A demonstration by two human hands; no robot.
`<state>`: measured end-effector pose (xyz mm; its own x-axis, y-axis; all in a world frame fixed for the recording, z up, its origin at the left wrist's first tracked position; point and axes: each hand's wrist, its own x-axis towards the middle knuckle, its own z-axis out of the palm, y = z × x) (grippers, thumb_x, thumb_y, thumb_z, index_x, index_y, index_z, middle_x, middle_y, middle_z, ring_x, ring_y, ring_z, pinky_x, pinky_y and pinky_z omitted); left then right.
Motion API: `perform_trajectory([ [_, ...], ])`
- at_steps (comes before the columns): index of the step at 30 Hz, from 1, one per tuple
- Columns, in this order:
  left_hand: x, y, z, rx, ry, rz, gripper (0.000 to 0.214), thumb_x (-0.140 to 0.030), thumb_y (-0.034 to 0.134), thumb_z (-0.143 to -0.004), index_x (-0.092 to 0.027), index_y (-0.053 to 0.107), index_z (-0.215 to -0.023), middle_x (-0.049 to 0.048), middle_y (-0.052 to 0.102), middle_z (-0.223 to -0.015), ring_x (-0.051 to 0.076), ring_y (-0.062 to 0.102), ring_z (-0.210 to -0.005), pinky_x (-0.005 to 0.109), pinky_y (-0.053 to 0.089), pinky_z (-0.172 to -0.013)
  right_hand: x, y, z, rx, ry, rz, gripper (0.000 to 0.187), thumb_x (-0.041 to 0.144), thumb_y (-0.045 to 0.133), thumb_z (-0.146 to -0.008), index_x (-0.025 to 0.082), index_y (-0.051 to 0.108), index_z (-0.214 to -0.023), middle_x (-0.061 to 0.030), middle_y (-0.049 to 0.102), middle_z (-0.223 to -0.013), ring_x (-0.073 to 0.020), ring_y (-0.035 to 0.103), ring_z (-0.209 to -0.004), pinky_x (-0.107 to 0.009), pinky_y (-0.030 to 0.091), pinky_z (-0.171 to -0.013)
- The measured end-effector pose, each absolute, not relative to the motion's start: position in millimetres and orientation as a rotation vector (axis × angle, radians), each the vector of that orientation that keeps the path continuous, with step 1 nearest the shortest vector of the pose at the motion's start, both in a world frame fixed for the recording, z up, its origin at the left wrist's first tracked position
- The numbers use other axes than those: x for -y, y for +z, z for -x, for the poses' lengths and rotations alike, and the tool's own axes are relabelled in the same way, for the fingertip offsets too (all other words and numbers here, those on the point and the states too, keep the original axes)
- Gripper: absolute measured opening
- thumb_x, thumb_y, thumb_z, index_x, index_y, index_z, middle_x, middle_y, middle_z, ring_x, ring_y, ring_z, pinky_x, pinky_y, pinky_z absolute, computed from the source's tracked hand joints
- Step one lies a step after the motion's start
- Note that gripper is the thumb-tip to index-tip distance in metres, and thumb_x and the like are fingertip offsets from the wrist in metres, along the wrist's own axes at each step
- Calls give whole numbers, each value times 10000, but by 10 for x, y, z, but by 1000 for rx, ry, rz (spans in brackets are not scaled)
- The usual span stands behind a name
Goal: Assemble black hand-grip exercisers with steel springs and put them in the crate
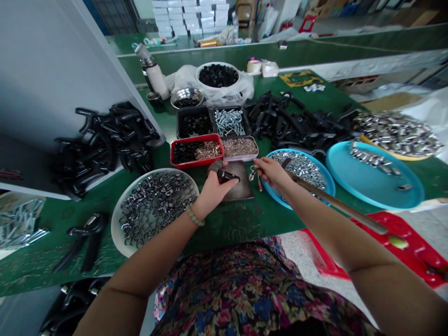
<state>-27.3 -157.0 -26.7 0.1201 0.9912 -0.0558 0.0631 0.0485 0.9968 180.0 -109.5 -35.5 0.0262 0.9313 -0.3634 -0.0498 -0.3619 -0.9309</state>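
Green bench [233,228], black handle [228,175] — crosswise, pointing right

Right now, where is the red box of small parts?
In the head view, the red box is left of centre on the green table, just beyond the left hand and the round tray of metal rings.

Below the grip of the left hand [214,189] lies a plate [243,189]; to its left, a basin [116,221] of rings [150,207]; behind it, a parts tray [196,164]; to its right, the right hand [273,173], then a dish [332,186] of fittings [308,170].
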Motion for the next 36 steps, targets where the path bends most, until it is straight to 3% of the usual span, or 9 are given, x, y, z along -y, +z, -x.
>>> perform_trajectory([
  [3,1558,-264,257,-1175,1060,-1259,645,-213,742,-687,-164,421,-1244,42,601,-959,155,612,-839,320,513,-813,1105,-386,-1768,865,1510,1404,306,401,601,-857,210,414,-706,100,451,-446,-24,296,-286,-136,262,-276],
  [7,1536,-279,232,-1148,1109,-1344,696,-173,739,-686,-183,397,-1293,46,613,-985,178,623,-920,348,502,-882,1298,-287,-1628,843,1548,1293,304,406,691,-775,203,464,-781,57,571,-581,-39,450,-398,-155,379,-384],
  [10,1523,-281,226,-1123,1146,-1457,702,-179,739,-695,-202,396,-1307,51,621,-1013,203,622,-984,386,474,-949,1495,-175,-1484,1019,1557,1147,334,446,709,-743,197,511,-847,53,584,-607,-51,457,-424,-172,332,-395],
  [15,1529,-224,239,-1137,1141,-1574,690,-234,755,-696,-214,425,-1302,70,620,-1088,245,581,-1113,411,437,-1008,1597,-94,-1370,1227,1409,1096,305,470,652,-780,203,519,-845,80,475,-556,-60,373,-437,-196,253,-417],
  [24,1618,-185,191,-1098,1146,-1526,520,-226,721,-724,-216,507,-1197,37,650,-998,209,639,-962,394,489,-931,1593,-7,-1535,1438,1442,1125,271,450,609,-817,199,519,-871,63,461,-639,-79,383,-517,-209,275,-467],
  [28,1600,-170,195,-1086,1092,-1629,407,-222,689,-745,-211,557,-1130,39,671,-1004,215,639,-972,397,481,-940,1589,-39,-1639,1664,1276,1123,220,402,592,-853,193,543,-902,17,540,-789,-114,497,-701,-242,395,-619],
  [33,1592,-145,251,-1069,1033,-1687,338,-225,687,-741,-206,605,-1069,37,691,-1018,210,644,-969,363,491,-914,1581,-79,-1781,1794,1251,1102,200,371,563,-883,187,548,-961,5,555,-827,-121,527,-721,-250,427,-645],
  [36,1535,-85,236,-1090,861,-1710,310,-251,691,-734,-189,644,-1034,38,702,-1010,221,643,-956,358,485,-909,1572,111,-1739,2097,1045,1135,154,305,517,-914,194,577,-1002,-32,608,-914,-150,566,-822,-287,446,-734],
])
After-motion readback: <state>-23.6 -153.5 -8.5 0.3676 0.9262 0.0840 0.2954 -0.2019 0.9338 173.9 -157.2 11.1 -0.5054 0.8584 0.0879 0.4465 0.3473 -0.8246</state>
